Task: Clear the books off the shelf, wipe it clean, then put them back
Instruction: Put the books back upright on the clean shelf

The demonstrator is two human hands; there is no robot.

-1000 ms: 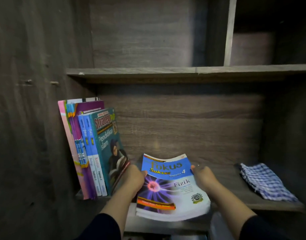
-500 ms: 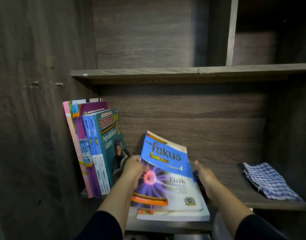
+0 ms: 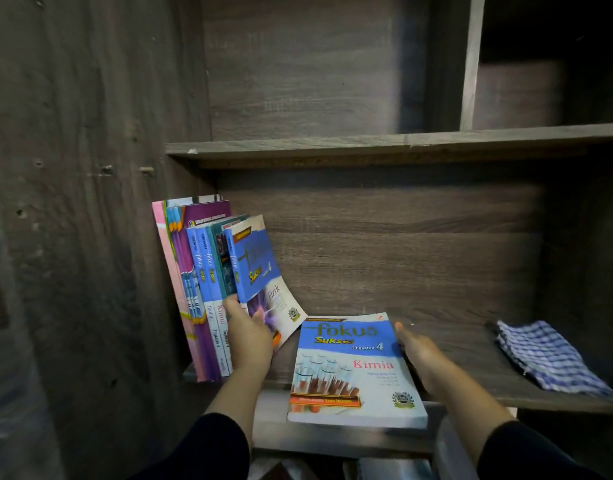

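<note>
Blue-and-white paperback "Kimia" book (image 3: 357,368): flat at the shelf's (image 3: 471,393) front edge, long axis front-to-back. Right hand (image 3: 415,348), fingers extended, touches its right edge, nearest. Left hand (image 3: 249,336) grips the blue "Fizik" book (image 3: 263,282), tilted against the upright row (image 3: 201,289) at the shelf's left end.

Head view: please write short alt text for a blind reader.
A left hand stands a blue Fizik book against upright books; the right hand touches a flat Kimia book. A checked cloth lies on the shelf.
</note>
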